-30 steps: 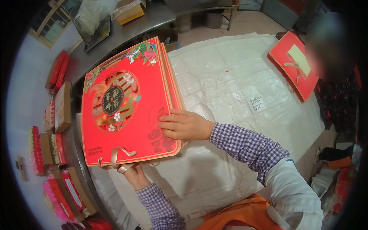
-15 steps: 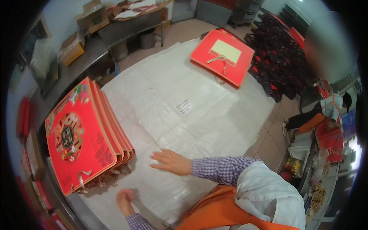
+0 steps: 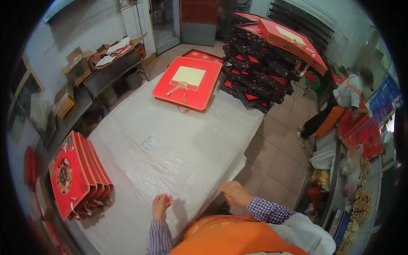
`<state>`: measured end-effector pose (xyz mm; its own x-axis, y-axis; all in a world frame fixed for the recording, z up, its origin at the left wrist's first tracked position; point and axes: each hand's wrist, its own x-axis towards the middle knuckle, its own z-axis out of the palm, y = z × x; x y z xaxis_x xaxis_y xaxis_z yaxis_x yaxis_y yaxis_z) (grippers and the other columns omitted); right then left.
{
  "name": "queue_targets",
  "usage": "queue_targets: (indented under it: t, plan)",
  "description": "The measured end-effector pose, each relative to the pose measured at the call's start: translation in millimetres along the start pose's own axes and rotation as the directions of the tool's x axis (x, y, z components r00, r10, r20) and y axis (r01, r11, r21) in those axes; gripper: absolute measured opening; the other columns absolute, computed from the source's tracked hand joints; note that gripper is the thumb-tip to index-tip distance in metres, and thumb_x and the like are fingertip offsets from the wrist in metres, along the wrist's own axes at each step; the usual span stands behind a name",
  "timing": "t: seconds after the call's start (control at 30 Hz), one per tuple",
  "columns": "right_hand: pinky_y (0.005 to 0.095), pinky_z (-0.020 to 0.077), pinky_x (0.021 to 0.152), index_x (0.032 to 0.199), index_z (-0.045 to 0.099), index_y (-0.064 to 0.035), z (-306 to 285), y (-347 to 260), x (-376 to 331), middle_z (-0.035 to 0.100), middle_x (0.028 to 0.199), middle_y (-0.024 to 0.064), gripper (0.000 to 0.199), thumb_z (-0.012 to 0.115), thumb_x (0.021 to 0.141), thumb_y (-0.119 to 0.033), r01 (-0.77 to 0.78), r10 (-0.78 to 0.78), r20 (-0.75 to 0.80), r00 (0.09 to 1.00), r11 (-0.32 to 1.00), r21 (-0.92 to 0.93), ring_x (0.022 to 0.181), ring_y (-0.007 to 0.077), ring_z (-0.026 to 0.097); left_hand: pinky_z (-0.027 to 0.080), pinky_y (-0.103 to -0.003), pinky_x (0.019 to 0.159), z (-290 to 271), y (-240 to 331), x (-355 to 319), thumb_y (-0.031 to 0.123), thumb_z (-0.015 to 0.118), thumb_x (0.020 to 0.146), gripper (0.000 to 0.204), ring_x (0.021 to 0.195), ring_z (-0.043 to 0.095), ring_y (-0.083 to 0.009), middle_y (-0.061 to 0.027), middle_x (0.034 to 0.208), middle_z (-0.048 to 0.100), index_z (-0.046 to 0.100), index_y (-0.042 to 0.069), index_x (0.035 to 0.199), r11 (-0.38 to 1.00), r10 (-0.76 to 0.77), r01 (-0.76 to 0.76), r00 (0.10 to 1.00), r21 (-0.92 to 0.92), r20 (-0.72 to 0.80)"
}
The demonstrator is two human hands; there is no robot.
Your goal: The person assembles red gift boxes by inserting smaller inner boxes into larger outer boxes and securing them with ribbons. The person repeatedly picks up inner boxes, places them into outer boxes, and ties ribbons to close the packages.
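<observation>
My left hand (image 3: 161, 206) hovers over the near part of the table's white plastic sheet (image 3: 140, 161), fingers loosely parted and holding nothing. Off the table's right edge, my right hand (image 3: 236, 194) is also bare, its fingers stretched out toward the left. To the left of my left hand leans a stack of flat red gift boxes (image 3: 80, 178) with ribbon handles; neither hand touches it. Farther away, a red box (image 3: 187, 80) with a cream panel and a ribbon bow lies on the sheet.
Black and red patterned boxes (image 3: 255, 59) are piled high beyond the table, another red box (image 3: 293, 38) on top. At right a co-worker (image 3: 346, 95) bends over red boxes. Open cartons (image 3: 78, 63) stand on side benches at the left. Tiled floor (image 3: 272, 146) runs along the right.
The view has swung up and to the right. My right hand has moved from above the sheet to off the table's right edge. My left hand stays low over the sheet.
</observation>
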<state>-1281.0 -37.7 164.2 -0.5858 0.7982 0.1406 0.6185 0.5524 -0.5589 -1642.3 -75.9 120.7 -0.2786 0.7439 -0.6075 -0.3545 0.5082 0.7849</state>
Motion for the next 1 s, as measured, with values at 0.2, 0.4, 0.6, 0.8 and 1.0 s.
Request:
queue_targets:
  t: [0.2,0.4,0.6,0.8,1.0]
  plan:
    - [0.0446,0.0435,0.09,0.106,0.065,-0.0083,-83,66,-128,0.065,0.106,0.0115,0.024,0.059,0.082,-0.008,-0.391,0.379,-0.117,0.918,0.914,-0.11,0.101,0.0322,0.058,0.054,-0.032,0.065,161,14,87,0.02,0.058,0.091,0.041,0.078,0.065,-0.0198,-0.0153,0.1,0.064,0.045,0.0,0.124,0.959,0.034,-0.077,0.987,0.271,0.16]
    - [0.0433,0.0447,0.084,0.107,0.065,-0.0102,-74,91,-216,0.067,0.1,0.0097,0.025,0.06,0.082,-0.006,-0.605,0.598,-0.094,0.796,0.785,-0.131,0.095,0.0306,0.059,0.054,-0.032,0.064,276,24,203,0.022,0.067,0.084,0.057,0.076,0.065,-0.0185,-0.0152,0.089,0.067,0.044,-0.001,0.13,0.759,0.146,-0.275,0.955,0.59,0.258]
    - [0.043,0.0471,0.083,0.106,0.066,-0.01,-77,126,-173,0.067,0.101,0.0114,0.021,0.061,0.085,-0.012,-0.537,0.537,-0.023,0.843,0.843,-0.006,0.095,0.0314,0.061,0.053,-0.033,0.063,267,65,349,0.022,0.069,0.081,0.053,0.074,0.065,-0.0197,-0.0131,0.08,0.066,0.049,-0.003,0.124,0.632,0.396,-0.378,0.908,0.676,0.138]
    - [0.0445,0.0425,0.099,0.122,0.058,-0.0007,-257,218,-88,0.059,0.12,0.0231,0.046,0.063,0.077,-0.009,-0.685,0.509,-0.542,0.668,0.705,-0.182,0.114,0.0381,0.054,0.05,-0.025,0.07,388,119,350,0.019,0.061,0.091,0.041,0.082,0.062,-0.0146,-0.0114,0.099,0.063,0.049,-0.001,0.124,0.806,0.46,-0.547,0.819,0.226,0.343]
    - [0.0418,0.0416,0.099,0.13,0.047,0.0002,-479,288,36,0.055,0.125,0.0199,0.05,0.064,0.083,-0.008,-0.72,0.052,-0.897,0.439,0.618,-0.316,0.117,0.0366,0.052,0.048,-0.029,0.085,539,251,246,0.014,0.053,0.098,0.038,0.098,0.058,-0.0149,-0.0087,0.114,0.058,0.045,0.0,0.133,0.728,0.582,-0.681,0.555,-0.079,0.594]
